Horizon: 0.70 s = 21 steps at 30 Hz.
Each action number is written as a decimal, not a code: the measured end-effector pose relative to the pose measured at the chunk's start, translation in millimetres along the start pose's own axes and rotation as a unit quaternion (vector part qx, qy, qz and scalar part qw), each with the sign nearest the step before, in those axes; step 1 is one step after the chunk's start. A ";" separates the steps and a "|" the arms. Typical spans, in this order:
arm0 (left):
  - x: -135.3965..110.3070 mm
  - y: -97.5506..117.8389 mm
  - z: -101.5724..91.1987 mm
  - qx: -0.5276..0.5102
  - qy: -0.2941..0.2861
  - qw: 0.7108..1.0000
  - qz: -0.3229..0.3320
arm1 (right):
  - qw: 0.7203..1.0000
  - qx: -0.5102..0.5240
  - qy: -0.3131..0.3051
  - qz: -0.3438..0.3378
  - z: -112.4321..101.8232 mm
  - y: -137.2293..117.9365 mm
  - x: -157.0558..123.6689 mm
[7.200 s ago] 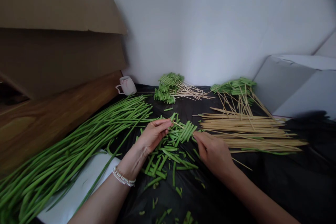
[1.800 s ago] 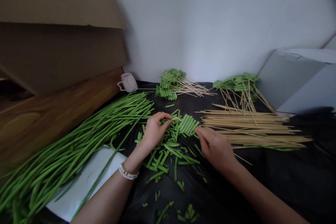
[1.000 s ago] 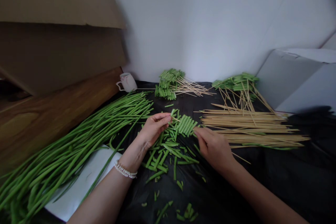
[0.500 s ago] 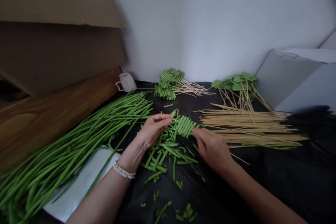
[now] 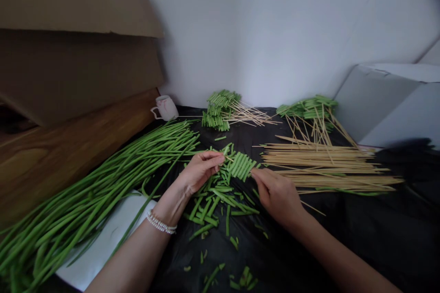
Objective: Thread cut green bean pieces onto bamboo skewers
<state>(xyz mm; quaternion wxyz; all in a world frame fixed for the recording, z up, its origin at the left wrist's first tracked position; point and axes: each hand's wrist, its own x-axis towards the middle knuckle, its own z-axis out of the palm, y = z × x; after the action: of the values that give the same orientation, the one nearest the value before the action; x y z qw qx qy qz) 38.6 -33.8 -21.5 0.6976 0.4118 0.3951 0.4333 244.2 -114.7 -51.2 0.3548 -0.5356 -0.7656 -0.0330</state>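
My left hand (image 5: 200, 171) pinches the pointed end of a thin bamboo skewer, just left of a row of short green bean pieces (image 5: 242, 165) threaded on it. My right hand (image 5: 275, 192) grips the same skewer at its other side, fingers closed, right of the threaded pieces. Below and between both hands lies a loose heap of cut bean pieces (image 5: 220, 203) on the black sheet (image 5: 360, 229). A bead bracelet (image 5: 161, 223) sits on my left wrist.
Long uncut green beans (image 5: 103, 187) lie in a big pile at left, partly over a white board (image 5: 103, 242). Bare bamboo skewers (image 5: 326, 165) are stacked at right. Two heaps of finished bean skewers (image 5: 223, 110) (image 5: 309, 107) lie by the wall. A small cup (image 5: 167, 107), cardboard box (image 5: 75, 41), white box (image 5: 395, 105).
My left hand dipped to the cut pieces, then came back up to the skewer tip. The threaded row and my right hand have shifted slightly left.
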 end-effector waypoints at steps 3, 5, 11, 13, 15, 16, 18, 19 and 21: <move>-0.6 -0.6 0.5 0.003 0.001 1.000 -0.002 | 1.000 0.006 0.000 0.002 0.2 0.1 0.0; -1.3 -0.2 1.5 0.008 0.009 1.000 -0.005 | 1.000 0.007 0.002 0.003 0.2 -0.1 0.1; -3.7 -1.2 5.7 0.032 0.011 0.999 -0.013 | 1.000 0.024 0.002 -0.003 1.2 -1.3 0.4; -3.8 -3.3 7.2 0.045 0.000 0.999 -0.022 | 1.000 0.028 -0.001 -0.004 1.4 -2.0 0.4; -3.6 -5.6 8.6 0.047 -0.007 0.999 -0.026 | 1.000 0.030 -0.001 -0.004 1.2 -2.5 0.7; -3.5 -6.6 9.3 0.043 -0.008 0.999 -0.023 | 1.000 0.029 -0.002 -0.002 0.9 -2.7 0.9; -3.4 -8.5 10.6 0.041 -0.011 0.999 -0.013 | 1.000 0.023 -0.007 0.003 0.3 -3.0 1.5; -3.3 -9.4 11.1 0.043 -0.012 0.999 -0.007 | 1.000 0.020 -0.012 0.006 0.0 -2.9 1.8; -3.0 -11.4 11.9 0.058 -0.018 0.998 0.007 | 1.000 0.010 -0.025 0.012 -0.5 -2.2 2.5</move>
<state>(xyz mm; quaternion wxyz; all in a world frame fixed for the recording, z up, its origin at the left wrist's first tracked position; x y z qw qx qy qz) 51.6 -42.6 -27.2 0.6765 0.4617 0.4045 0.4069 242.2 -113.8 -48.6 0.3410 -0.5417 -0.7682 -0.0081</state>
